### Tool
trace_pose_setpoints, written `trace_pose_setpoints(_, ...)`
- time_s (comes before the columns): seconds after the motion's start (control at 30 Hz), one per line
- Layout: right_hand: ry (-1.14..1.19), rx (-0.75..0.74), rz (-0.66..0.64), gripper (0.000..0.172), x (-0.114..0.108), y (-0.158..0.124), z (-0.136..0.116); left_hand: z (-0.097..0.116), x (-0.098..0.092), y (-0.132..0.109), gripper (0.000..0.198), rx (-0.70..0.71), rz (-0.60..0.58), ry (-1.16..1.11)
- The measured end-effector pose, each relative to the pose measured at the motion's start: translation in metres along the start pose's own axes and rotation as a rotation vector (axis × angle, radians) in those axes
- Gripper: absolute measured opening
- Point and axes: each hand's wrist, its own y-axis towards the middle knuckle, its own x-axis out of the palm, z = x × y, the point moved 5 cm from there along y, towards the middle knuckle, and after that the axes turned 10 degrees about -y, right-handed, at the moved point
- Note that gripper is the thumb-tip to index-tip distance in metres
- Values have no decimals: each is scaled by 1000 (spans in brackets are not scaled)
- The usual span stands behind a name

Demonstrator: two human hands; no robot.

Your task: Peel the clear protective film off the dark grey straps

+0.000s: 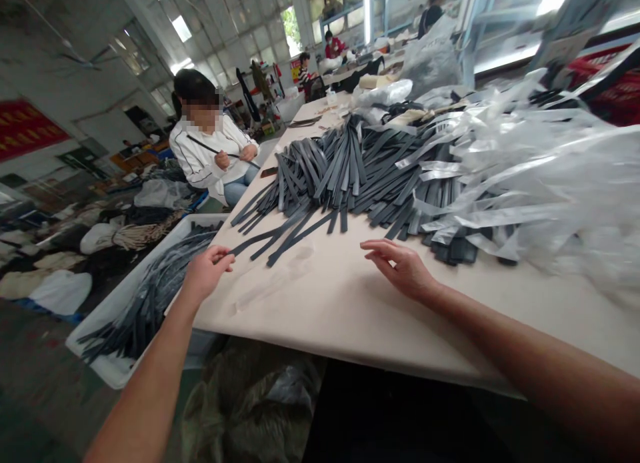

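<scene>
My left hand (pixel 206 271) is at the left edge of the table, thumb and fingers closed on the end of a dark grey strap (pixel 260 239). That strap runs back into a large heap of similar flat straps (pixel 345 163) on the tabletop. Over the table's middle, just in front of the heap, my right hand (pixel 400 266) has its fingers stretched out and holds nothing. Two more strap ends lie loose between my hands.
Clear plastic bags (pixel 545 183) cover the heap's right side. Left of the pale table (pixel 320 316) stands a white bin (pixel 107 376) full of dark straps. A seated person (pixel 215 143) across the corner holds a strap. A crumpled sack (pixel 240 403) lies below.
</scene>
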Motion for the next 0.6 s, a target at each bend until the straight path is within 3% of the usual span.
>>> trace_pose_setpoints(0.07, -44, -89, 32, 33, -6, -2, -15, 45, 12, -34, 25, 225, 11, -8)
trace_pose_setpoints(0.2, -163, -357, -67, 52, -6, -11, -55, 125, 72, -118, 20, 773, -150, 54)
trace_pose_setpoints(0.27, -217, -497, -181, 49, 0, -18, -69, 144, 104, -148, 18, 940, -183, 81)
trace_pose_setpoints(0.33, -251, -581, -285, 40, 4, -24, -73, 152, 126, -163, 17, 1009, -193, 90)
trace_pose_setpoints(0.43, -244, -568, -368, 26, 0, -32, -65, 150, 140, -160, 15, 992, -313, -50)
trace_pose_setpoints(0.5, -200, -502, -362, 25, -12, -40, -55, 139, 138, -137, 17, 889, -347, -176)
trace_pose_setpoints(0.6, -67, -274, -243, 24, -46, -59, -38, 110, 131, -77, 26, 609, -155, -89)
